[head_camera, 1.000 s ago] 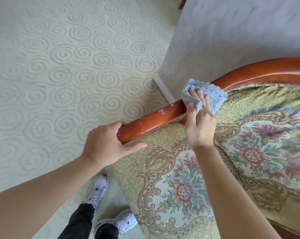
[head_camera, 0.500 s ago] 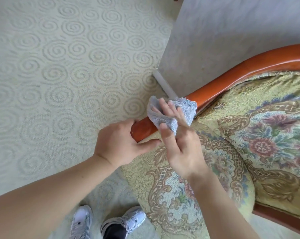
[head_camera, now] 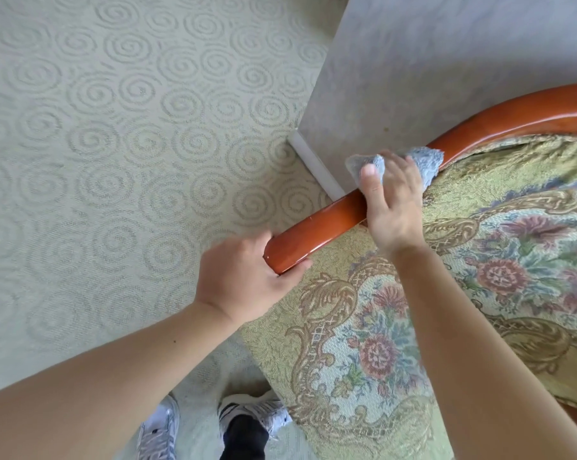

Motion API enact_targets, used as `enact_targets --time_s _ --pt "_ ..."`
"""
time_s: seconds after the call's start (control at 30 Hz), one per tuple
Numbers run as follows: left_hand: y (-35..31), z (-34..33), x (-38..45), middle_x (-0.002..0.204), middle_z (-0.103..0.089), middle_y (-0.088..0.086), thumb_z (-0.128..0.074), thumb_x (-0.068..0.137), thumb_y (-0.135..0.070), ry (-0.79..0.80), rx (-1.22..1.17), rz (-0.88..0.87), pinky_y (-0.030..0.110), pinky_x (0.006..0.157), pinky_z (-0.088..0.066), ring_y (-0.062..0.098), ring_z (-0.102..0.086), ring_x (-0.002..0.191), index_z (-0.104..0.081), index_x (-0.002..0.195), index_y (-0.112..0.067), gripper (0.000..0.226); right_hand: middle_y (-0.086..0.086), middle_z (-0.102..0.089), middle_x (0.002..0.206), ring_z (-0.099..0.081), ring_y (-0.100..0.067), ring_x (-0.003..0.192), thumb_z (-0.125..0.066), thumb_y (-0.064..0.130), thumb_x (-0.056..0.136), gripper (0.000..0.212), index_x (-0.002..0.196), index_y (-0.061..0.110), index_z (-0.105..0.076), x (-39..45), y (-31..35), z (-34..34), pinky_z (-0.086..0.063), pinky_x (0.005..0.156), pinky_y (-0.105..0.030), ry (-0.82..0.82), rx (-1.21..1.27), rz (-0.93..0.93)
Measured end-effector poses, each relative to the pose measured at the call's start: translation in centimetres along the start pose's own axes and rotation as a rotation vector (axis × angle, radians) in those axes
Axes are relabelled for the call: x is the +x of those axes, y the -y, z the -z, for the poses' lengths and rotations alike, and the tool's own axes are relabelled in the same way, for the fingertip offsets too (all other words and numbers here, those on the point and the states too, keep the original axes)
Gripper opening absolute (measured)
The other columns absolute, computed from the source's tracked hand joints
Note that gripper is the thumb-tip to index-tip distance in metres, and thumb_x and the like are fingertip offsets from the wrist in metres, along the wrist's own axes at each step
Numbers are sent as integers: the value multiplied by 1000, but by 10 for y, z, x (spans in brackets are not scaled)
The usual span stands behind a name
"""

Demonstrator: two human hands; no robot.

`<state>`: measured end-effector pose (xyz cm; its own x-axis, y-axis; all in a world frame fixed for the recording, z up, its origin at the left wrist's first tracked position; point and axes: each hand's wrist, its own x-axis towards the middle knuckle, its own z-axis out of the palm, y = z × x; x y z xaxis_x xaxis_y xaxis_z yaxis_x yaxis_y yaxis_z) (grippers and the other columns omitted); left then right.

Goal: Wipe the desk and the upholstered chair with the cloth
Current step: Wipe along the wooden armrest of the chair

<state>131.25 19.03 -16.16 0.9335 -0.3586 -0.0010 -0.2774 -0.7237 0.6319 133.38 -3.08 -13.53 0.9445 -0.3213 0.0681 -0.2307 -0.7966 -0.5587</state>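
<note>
Left of centre, the person's left hand wraps the lower end of the chair's polished wooden rail, steadying it; right of centre, the right hand pinches the bunched blue cloth between thumb and fingers and presses it onto the same rail, near its mid-length. The cloth looks light, soft and limp, so it is probably best held gathered in a wad, as here, while the lacquered wood appears hard and slick. Swirl-patterned carpet fills the left, a pale wall the upper right, and the floral upholstered seat the lower right.
</note>
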Motion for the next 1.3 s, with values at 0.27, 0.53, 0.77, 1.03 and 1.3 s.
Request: enact_targets --time_s 0.27,0.53,0.77,1.03,1.3 --pt "-1 -1 0 65 -69 -6 -51 76 -74 -40 -24 10 33 49 -55 19 -66 54 -73 93 -24 57 17 -53 137 -21 10 139 -8 46 99 69 132 24 -64 -43 31 -14 2 124 -39 32 236 15" --pt "-3 -3 -1 54 -62 0 -44 76 -70 -52 37 53 25 48 -40 27 -63 51 -59 63 -20 53 7 -52 146 -25 -18 149 -39 39 102 41 137 30 -59 -77 42 -23 -9 122 -47 177 46 292" --pt "0 -3 1 66 -69 -9 -49 78 -77 -68 19 -31 28 47 -53 15 -66 53 -72 99 -25 61 -9 -72 113 -55 -32 124 -34 38 101 51 105 8 -75 8 6 2 -27 113 -45 73 -264 158" --pt "-4 9 -5 75 -66 -15 -52 68 -87 72 -56 51 27 61 -57 6 -65 64 -61 120 -28 79 13 -60 90 -53 2 102 -43 13 105 30 86 5 -65 -37 60 -13 -24 115 -33 27 164 -102" --pt "40 20 -38 71 -60 -24 -58 63 -87 95 -146 -20 20 56 -47 -4 -58 64 -56 102 -40 61 11 -65 122 -36 -11 139 -42 20 103 32 110 14 -72 -101 96 -20 -17 122 -49 148 242 57"
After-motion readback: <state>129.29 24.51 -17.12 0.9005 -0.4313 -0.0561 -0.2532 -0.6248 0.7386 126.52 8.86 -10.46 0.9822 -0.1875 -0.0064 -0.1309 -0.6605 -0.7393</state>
